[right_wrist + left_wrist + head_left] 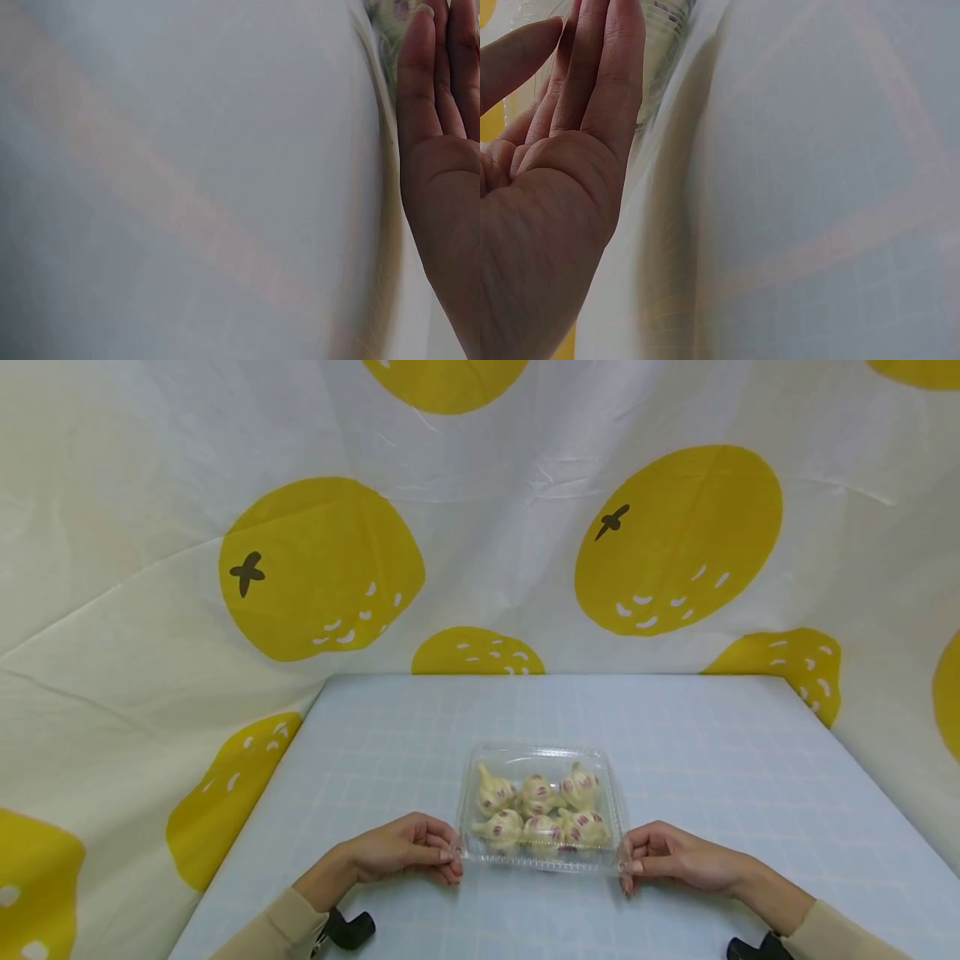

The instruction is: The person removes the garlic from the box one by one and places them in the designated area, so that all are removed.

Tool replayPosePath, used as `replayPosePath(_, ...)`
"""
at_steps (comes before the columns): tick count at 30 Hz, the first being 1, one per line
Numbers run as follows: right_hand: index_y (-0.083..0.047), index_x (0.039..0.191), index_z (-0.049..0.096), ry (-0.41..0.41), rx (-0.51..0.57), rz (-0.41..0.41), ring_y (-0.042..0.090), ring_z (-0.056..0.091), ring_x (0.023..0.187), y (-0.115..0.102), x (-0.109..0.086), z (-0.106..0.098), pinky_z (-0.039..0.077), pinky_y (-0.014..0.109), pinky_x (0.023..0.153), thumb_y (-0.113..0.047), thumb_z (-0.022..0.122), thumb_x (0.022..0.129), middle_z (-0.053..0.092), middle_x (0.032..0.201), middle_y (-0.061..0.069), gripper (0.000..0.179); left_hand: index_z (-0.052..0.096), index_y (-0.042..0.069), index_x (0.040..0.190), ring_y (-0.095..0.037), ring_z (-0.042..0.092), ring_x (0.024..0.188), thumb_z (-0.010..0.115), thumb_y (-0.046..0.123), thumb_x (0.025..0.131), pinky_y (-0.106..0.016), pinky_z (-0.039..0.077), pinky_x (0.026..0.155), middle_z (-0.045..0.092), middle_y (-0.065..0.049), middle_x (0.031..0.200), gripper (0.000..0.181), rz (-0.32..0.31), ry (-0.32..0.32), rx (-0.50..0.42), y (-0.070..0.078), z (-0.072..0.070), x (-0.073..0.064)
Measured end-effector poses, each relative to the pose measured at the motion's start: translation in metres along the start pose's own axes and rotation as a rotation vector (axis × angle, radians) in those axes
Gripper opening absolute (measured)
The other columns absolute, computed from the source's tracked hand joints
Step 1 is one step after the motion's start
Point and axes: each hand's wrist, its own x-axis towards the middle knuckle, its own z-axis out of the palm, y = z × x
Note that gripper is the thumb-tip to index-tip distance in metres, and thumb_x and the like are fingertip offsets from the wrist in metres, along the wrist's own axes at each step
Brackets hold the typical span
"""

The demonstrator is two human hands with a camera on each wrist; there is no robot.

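Observation:
A clear plastic clamshell box sits on the table in the head view, its lid down. Inside lie several garlic bulbs in two rows, pale with purplish marks. My left hand pinches the box's near left corner between thumb and fingers. At the near right corner, my right hand pinches the edge the same way. In the left wrist view, the left hand partly covers the clear box. The right hand fills the right side of its wrist view, with a sliver of the box beyond the fingers.
A pale blue checked cloth covers the table. Behind and along both sides hangs a white curtain printed with big yellow fruits. Black straps sit at both wrists, by beige sleeves.

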Motion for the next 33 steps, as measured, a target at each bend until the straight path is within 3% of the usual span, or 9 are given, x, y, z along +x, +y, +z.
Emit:
replayPosePath(4,0.019,0.111,0.052,-0.005,0.007,0.035,0.015,0.067,0.099,-0.004,0.0,0.001,0.055,0.032,0.096,0.0,0.045,0.107,0.073,0.104,0.006,0.021,0.06,-0.005,0.119,-0.022,0.072,0.105,0.055,0.003,0.105,-0.035,0.059,0.094,0.074,-0.01,0.109,0.017,0.005,-0.011,0.002,0.0,0.0,0.001)
replayPosePath(11,0.022,0.111,0.05,-0.025,0.014,-0.03,0.015,0.066,0.099,-0.002,0.0,0.002,0.056,0.034,0.095,0.003,0.043,0.107,0.072,0.105,0.009,0.021,0.06,-0.006,0.119,-0.022,0.072,0.104,0.055,0.003,0.105,-0.035,0.059,0.093,0.074,-0.011,0.109,0.017,0.015,-0.019,0.004,-0.001,-0.001,0.001)
replayPosePath(21,0.019,0.111,0.058,0.018,-0.026,0.042,0.015,0.067,0.095,-0.007,0.001,-0.003,0.057,0.035,0.093,-0.002,0.046,0.107,0.074,0.101,0.009,0.025,0.06,-0.007,0.119,-0.022,0.072,0.104,0.054,0.002,0.105,-0.034,0.059,0.093,0.074,-0.011,0.108,0.017,0.018,-0.021,0.019,0.0,-0.003,0.001)
replayPosePath(27,0.019,0.108,0.06,0.006,-0.072,0.004,0.016,0.069,0.092,-0.012,0.003,-0.005,0.059,0.037,0.088,-0.004,0.043,0.109,0.074,0.098,0.01,0.028,0.06,-0.006,0.118,-0.021,0.072,0.102,0.054,0.003,0.105,-0.034,0.06,0.092,0.074,-0.01,0.108,0.017,0.028,-0.012,0.027,0.0,-0.003,0.002)
replayPosePath(33,0.014,0.111,0.061,0.126,-0.151,0.067,0.015,0.068,0.091,-0.014,0.003,-0.011,0.06,0.033,0.085,-0.011,0.045,0.11,0.071,0.1,0.009,0.029,0.06,-0.005,0.117,-0.021,0.072,0.101,0.053,0.003,0.106,-0.035,0.06,0.091,0.073,-0.01,0.107,0.016,0.039,-0.02,0.034,-0.002,-0.001,0.002)
